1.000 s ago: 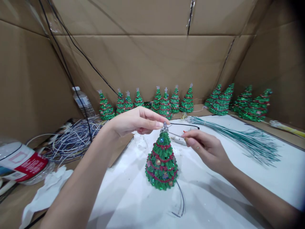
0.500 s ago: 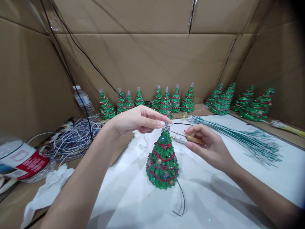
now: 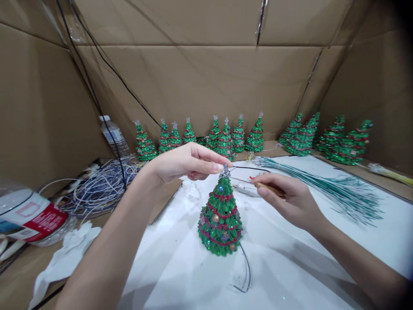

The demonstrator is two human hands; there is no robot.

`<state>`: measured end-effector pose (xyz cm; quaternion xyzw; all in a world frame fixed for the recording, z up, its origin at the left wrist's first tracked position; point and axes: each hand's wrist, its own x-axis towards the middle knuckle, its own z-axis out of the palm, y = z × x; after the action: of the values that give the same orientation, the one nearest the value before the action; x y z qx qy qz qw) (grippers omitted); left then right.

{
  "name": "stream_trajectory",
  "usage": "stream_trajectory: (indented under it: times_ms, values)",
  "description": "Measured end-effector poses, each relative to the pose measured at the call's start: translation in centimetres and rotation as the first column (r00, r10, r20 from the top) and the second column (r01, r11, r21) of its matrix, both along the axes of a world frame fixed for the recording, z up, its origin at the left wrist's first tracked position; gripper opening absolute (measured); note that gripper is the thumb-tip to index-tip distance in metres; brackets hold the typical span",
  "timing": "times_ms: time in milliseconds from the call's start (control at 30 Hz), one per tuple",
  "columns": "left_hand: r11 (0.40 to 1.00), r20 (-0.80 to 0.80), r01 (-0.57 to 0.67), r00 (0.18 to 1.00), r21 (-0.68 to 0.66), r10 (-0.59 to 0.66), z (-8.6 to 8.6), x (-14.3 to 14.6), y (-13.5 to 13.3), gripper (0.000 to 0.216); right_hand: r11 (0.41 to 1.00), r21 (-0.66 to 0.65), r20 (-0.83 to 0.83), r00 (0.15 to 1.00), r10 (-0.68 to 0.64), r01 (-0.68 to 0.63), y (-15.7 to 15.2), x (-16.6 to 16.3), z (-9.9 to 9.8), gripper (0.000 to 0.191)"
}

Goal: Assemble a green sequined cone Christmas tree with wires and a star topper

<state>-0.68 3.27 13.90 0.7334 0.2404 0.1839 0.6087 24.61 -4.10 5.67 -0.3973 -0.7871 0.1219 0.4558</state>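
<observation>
A small green Christmas tree (image 3: 220, 221) with red garland and bead ornaments stands upright on the white work surface. At its tip sits a clear star (image 3: 225, 171), pinched between the thumb and forefinger of my left hand (image 3: 189, 162). My right hand (image 3: 292, 198), to the right of the tree, is closed around the wooden handle of a thin metal-shafted tool (image 3: 274, 190), which looks like an awl. Its shaft points at the treetop, just under the star; whether the tip touches is hidden. Behind it lies a white-handled tool (image 3: 247, 188). A thin black wire (image 3: 248, 265) comes out from the tree's base.
Several similar trees (image 3: 225, 140) line the back and right. A bundle of green wires (image 3: 329, 187) lies right. On the left are tangled white and blue wires (image 3: 97, 185), an upright water bottle (image 3: 113, 135), a larger bottle on its side (image 3: 32, 217) and crumpled tissue (image 3: 66, 256). Cardboard walls (image 3: 193, 77) surround everything.
My right hand has drawn back slightly to the right with the wooden-handled tool. My left hand and the tree have stayed in place.
</observation>
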Motion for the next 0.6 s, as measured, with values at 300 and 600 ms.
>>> stream_trajectory:
  times_ms: [300,600]
  values:
    - [1.0,0.008,0.008,1.0,-0.001,-0.008,-0.06,0.05,0.03,0.016,0.992,-0.1,-0.043,0.996,0.074,-0.078,0.71,-0.12,-0.19,0.023]
    - [1.0,0.02,0.006,1.0,-0.015,-0.006,0.07,0.1,-0.09,0.016,0.988,-0.142,-0.068,0.996,0.054,-0.064,0.76,0.02,0.37,0.014]
